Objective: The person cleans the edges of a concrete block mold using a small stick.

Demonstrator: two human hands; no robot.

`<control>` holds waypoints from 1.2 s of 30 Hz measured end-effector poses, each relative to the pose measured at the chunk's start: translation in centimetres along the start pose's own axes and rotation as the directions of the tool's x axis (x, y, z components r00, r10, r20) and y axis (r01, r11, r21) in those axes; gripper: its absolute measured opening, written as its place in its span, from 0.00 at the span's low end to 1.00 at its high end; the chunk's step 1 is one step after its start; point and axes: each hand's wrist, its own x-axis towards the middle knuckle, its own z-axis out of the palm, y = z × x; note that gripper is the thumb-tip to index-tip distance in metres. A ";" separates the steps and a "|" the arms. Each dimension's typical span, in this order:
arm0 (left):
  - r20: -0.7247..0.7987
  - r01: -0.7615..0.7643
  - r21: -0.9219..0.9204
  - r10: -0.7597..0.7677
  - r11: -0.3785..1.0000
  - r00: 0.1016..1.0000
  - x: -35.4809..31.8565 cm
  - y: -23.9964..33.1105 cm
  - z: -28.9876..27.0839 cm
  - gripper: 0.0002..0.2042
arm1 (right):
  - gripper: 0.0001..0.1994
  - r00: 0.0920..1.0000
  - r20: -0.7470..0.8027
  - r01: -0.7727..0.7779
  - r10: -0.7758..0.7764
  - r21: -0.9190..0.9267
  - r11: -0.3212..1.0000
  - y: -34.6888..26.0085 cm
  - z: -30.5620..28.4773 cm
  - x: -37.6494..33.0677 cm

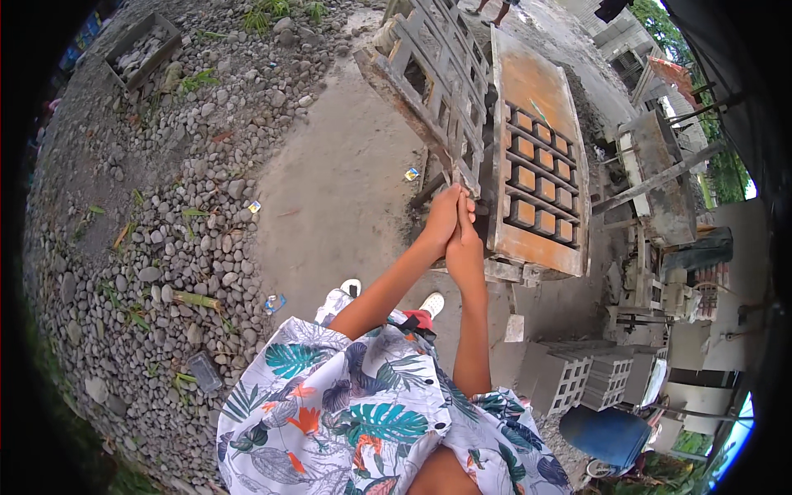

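My left hand [444, 216] and my right hand [466, 240] are pressed together in front of me, fingers closed. Just beyond them a thin grey piece shows at the near corner of a tilted grey lattice frame [440, 78]. What lies inside my fingers is hidden. To the right of my hands is a pale-edged board [536, 70] with an orange-brown surface. A dark grid mould [545, 189] lies on it, with orange-brown square faces showing in rows between its bars.
Grey stones [173, 223] cover the ground at left, around a rectangular box [142, 51]. Concrete hollow blocks [569, 375] are stacked at lower right beside a blue drum [606, 436]. A metal trough [657, 175] stands at right. Another person's legs [495, 10] show far off.
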 end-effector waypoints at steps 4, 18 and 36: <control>0.038 0.111 0.004 -0.111 0.994 0.993 -0.4 -1.0 1.0 0.11 | 0.26 0.999 0.020 -0.028 0.028 0.006 1.000 0.5 -1.7 -0.9; 0.126 0.008 -0.152 0.011 0.988 0.992 3.5 4.2 2.4 0.12 | 0.21 0.995 -0.031 0.095 -0.100 -0.128 0.987 -6.2 -3.0 3.5; 0.309 0.224 -0.210 -0.152 0.952 0.939 3.1 3.4 7.8 0.16 | 0.19 0.987 -0.023 0.134 -0.160 -0.436 0.890 -6.5 -9.0 6.0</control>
